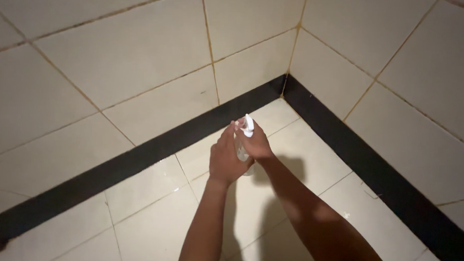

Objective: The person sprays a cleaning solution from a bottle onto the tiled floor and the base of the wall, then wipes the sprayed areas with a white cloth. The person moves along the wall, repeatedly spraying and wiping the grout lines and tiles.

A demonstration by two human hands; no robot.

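Both hands hold a clear spray bottle point(247, 145) out over the floor point(142, 221) near the tiled corner. Left hand point(228, 159) wraps the body to steady it; right hand point(255, 144) grips the white nozzle point(249, 126).

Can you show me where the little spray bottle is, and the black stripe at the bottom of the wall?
Small clear plastic spray bottle with white nozzle point(248, 126), head view, on its white nozzle top.
Black tile stripe along the wall base point(140, 154), head view, on its left run.
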